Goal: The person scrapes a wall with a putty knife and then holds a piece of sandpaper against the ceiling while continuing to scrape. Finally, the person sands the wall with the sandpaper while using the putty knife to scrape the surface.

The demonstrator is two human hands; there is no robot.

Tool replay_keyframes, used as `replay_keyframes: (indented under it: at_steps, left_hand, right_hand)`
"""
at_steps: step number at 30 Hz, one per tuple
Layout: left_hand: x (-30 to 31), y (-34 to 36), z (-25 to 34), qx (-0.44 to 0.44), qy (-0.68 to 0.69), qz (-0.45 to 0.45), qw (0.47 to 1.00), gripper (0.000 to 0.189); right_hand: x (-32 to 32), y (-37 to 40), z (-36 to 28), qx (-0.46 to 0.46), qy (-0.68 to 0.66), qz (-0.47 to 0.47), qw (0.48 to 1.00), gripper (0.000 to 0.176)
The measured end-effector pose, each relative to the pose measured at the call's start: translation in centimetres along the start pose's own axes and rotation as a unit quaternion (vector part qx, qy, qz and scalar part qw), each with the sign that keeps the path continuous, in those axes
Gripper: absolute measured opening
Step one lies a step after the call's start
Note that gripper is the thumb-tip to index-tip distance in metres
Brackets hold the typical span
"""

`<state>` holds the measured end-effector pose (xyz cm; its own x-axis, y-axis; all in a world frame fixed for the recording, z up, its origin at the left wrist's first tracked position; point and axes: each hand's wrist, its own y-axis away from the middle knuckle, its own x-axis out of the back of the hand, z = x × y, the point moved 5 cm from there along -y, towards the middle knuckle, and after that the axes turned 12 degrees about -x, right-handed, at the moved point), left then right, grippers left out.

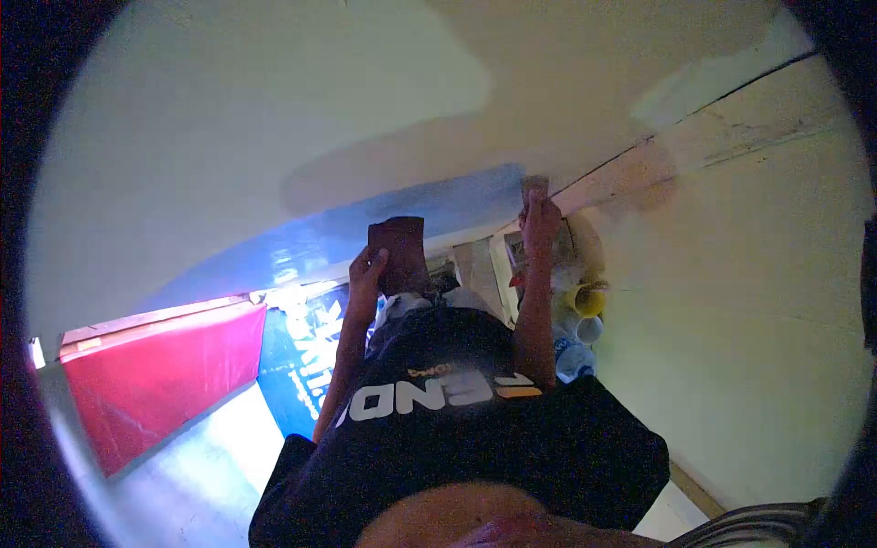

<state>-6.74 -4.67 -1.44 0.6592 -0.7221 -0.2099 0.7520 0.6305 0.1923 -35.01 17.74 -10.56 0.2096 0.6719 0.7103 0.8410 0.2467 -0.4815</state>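
Dark shirt (438, 402): nearest to the view, with large white letters and a touch of orange across the chest.
Dark cables (758, 528): looped in a bundle at the lower right corner, beside the shirt.
Left hand (368, 272): closed on the side edge of a dark brown sheet, thumb laid flat over its face.
Brown sheet (402, 254): roughly rectangular, held up in front of the body; whether it touches anything beyond the hand, I cannot tell.
Right hand (541, 221): stretched out further, fingers folded around the lower end of a small brown piece.
Small brown piece (534, 185): upright in the grip, its top by the wall at the end of the blue patch; actual contact is hard to make out.
Wall (274, 100): pale, with broad beige shadows and a shiny blue patch (393, 208) low down.
Side wall (731, 274): yellowish, meeting the pale one along a dark crack (731, 94).
Containers: yellow cup (587, 300), white cup (585, 328) and clear bottle (575, 358) in a row beyond the right forearm.
Far left: red panel (174, 374) next to a blue banner (283, 384) with white lettering, above a bright floor (201, 466).
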Motion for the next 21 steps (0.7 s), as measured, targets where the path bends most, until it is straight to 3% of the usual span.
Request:
replay_keyframes:
  at_steps: [1, 2, 3, 5, 8, 10, 11, 13, 15, 17, 19, 21]
  left_hand:
    - [0.0, -0.2, -0.1, 0.009, 0.001, -0.003, 1.000, 0.039]
    - [0.0, -0.2, -0.3, 0.014, 0.005, -0.003, 1.000, 0.039]
    - [1.0, -0.5, -1.3, 0.019, -0.010, -0.009, 1.000, 0.040]
    - [1.1, -0.5, -0.5, 0.011, -0.013, 0.001, 1.000, 0.039]
    - [1.0, -1.1, -0.8, 0.015, -0.023, -0.008, 1.000, 0.038]
    - [1.0, -1.3, -0.7, 0.002, -0.011, -0.029, 1.000, 0.038]
    - [2.1, -1.7, -1.8, -0.003, -0.070, -0.036, 0.997, 0.037]
    - [1.0, -1.0, 0.4, -0.023, -0.027, -0.015, 0.999, 0.036]
    - [0.8, -1.1, 1.1, -0.031, -0.015, -0.006, 0.999, 0.035]
    - [1.0, -0.5, 0.3, -0.008, -0.031, -0.016, 0.999, 0.036]
    - [0.7, 0.5, 0.0, 0.006, -0.026, -0.012, 1.000, 0.037]
    - [1.1, 0.3, 0.1, 0.003, -0.070, -0.007, 0.998, 0.038]
  right_hand:
    - [1.0, 0.2, -1.3, 0.135, 0.099, 0.085, 0.982, 0.037]
    - [0.7, 0.5, 0.6, -0.019, 0.020, -0.013, 1.000, 0.028]
    - [-0.8, 1.6, 2.5, -0.170, -0.065, -0.108, 0.977, 0.024]
    - [-3.5, 2.8, 3.8, -0.313, -0.170, -0.182, 0.916, 0.027]
    - [-2.9, 2.0, 3.5, -0.358, -0.269, -0.141, 0.883, 0.026]
    - [1.0, 0.3, -1.5, -0.439, -0.384, -0.130, 0.802, 0.048]
    - [0.7, 1.1, -0.9, -0.419, -0.357, -0.132, 0.824, 0.048]
    - [-1.4, 1.6, 1.0, -0.367, -0.309, -0.134, 0.867, 0.049]
    - [-1.9, 0.3, 0.8, -0.200, -0.203, -0.070, 0.956, 0.049]
    - [-2.0, 1.2, 1.7, -0.165, -0.193, -0.057, 0.966, 0.049]
    - [-1.9, 1.2, 0.9, -0.269, -0.295, -0.082, 0.913, 0.049]
    - [-0.4, 0.6, -1.9, -0.391, -0.391, -0.097, 0.827, 0.049]
